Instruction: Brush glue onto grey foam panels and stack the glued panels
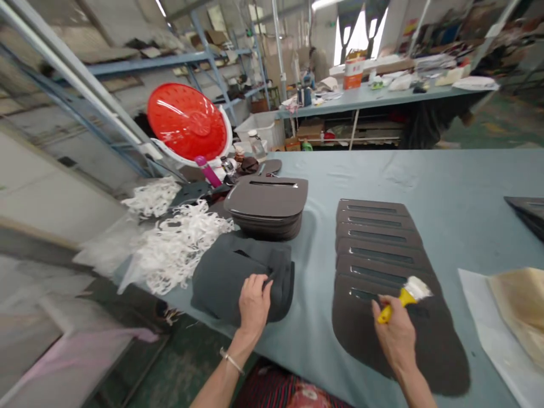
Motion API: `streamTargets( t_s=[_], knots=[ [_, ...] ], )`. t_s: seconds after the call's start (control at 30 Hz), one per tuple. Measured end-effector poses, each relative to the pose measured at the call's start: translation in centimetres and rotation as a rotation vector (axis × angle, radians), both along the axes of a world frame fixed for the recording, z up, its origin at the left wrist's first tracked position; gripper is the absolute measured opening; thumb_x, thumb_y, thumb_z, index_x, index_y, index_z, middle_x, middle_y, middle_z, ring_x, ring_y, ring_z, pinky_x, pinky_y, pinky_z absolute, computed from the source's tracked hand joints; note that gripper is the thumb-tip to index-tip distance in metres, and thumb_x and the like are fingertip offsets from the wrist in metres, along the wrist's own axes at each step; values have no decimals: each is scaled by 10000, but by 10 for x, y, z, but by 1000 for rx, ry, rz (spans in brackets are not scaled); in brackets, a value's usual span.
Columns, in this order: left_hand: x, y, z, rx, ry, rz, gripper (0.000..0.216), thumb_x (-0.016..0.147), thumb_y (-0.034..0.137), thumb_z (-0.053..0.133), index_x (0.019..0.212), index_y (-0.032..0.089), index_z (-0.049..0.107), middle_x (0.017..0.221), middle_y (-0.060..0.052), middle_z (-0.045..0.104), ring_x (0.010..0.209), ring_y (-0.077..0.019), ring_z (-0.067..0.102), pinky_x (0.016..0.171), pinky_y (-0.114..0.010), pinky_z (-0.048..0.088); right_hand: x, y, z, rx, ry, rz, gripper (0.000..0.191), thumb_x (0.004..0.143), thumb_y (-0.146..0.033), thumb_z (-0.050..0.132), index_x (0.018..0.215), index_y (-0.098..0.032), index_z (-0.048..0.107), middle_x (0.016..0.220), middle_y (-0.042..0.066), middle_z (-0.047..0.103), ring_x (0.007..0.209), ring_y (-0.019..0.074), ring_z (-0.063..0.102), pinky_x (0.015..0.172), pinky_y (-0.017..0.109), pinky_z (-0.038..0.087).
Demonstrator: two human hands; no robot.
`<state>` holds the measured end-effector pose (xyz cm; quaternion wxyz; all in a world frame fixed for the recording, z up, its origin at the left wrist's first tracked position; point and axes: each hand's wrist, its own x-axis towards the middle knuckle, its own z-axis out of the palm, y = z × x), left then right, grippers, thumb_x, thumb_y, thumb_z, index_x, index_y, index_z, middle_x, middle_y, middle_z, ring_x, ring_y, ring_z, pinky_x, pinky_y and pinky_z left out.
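My right hand (pixel 397 334) grips a paint brush (pixel 395 309) by its yellow handle, its pale bristles pointing up and right. Beneath it several dark grey panels (pixel 429 357) lie overlapped in a row, each with a long slot showing dark and shiny. My left hand (pixel 254 300) rests on a pile of dark fabric pieces (pixel 225 277), its fingers closed on the slit edge of the top piece. Behind that pile stands a neat stack of grey panels (pixel 267 198), the top one slotted near its far edge.
White strip scraps (pixel 182 243) heap at the left of the blue-green table (pixel 314 317). A red basin (pixel 187 122), a magenta cylinder (pixel 208 171) and a glass jar (pixel 256 146) stand behind. White and tan sheets (pixel 488 306) lie at right. Another loaded table (pixel 403 96) stands farther back.
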<state>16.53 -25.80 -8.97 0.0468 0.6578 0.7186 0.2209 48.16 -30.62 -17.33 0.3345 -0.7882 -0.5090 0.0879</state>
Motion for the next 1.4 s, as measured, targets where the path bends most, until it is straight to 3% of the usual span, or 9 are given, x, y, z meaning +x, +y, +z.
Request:
streamTargets(
  t_s=[0.17,0.3,0.4,0.5,0.6,0.73,0.87,1.07,1.4],
  knots=[
    [8,1,4,-69,-352,-68,154,827,348,519,838,216,597,833,-23,617,764,-151,566,731,-259,433,-128,46,30,14,606,444,365,782,-518,546,977,-217,476,987,61,573,881,193,548,774,282,424],
    [-7,5,16,-128,-483,-126,327,870,377,441,1152,235,529,968,-27,660,866,-150,602,812,-271,452,-171,62,42,98,744,318,336,751,-494,579,883,-219,440,859,16,519,771,163,503,724,264,405],
    [-48,18,22,65,-181,170,408,832,401,499,1185,195,506,1204,-114,561,1143,-236,493,968,-382,380,-170,60,42,144,669,274,272,767,-429,558,876,-215,430,844,17,490,779,162,477,756,268,381],
    [-88,35,24,13,31,336,623,727,476,606,1229,136,458,1256,-190,489,1172,-318,453,928,-455,398,-161,49,39,132,608,268,225,779,-381,537,888,-214,433,854,15,485,783,153,472,769,262,374],
    [-94,50,24,-229,-15,184,489,740,468,572,1126,174,519,991,-110,624,944,-254,596,807,-353,459,-147,36,32,129,565,239,196,778,-354,526,877,-211,435,840,2,491,760,140,477,753,251,381],
    [-41,44,8,-379,-210,-107,312,753,458,530,948,215,539,866,-37,648,844,-213,624,773,-316,465,-104,11,13,113,485,173,154,802,-336,478,868,-201,449,798,-7,500,705,122,489,698,227,394],
    [41,2,-33,-495,-612,-282,491,728,351,569,1154,178,398,997,-77,637,911,-214,629,827,-351,482,-24,-39,-10,39,286,52,162,822,-356,446,840,-197,470,751,-1,519,647,127,495,644,229,391],
    [117,-59,-94,-532,-601,-419,790,678,155,573,1365,169,183,1339,-146,391,1256,-249,407,1040,-416,353,88,-105,-32,-90,-34,-103,130,816,-317,435,861,-200,468,784,35,537,660,161,512,621,261,384],
    [143,-75,-99,-563,-418,-620,573,740,89,474,1279,225,333,1195,-78,386,1122,-181,481,961,-331,422,121,-115,-45,-156,-235,-116,166,845,-219,359,971,-198,465,953,91,520,768,182,548,593,256,392]
  ],
)
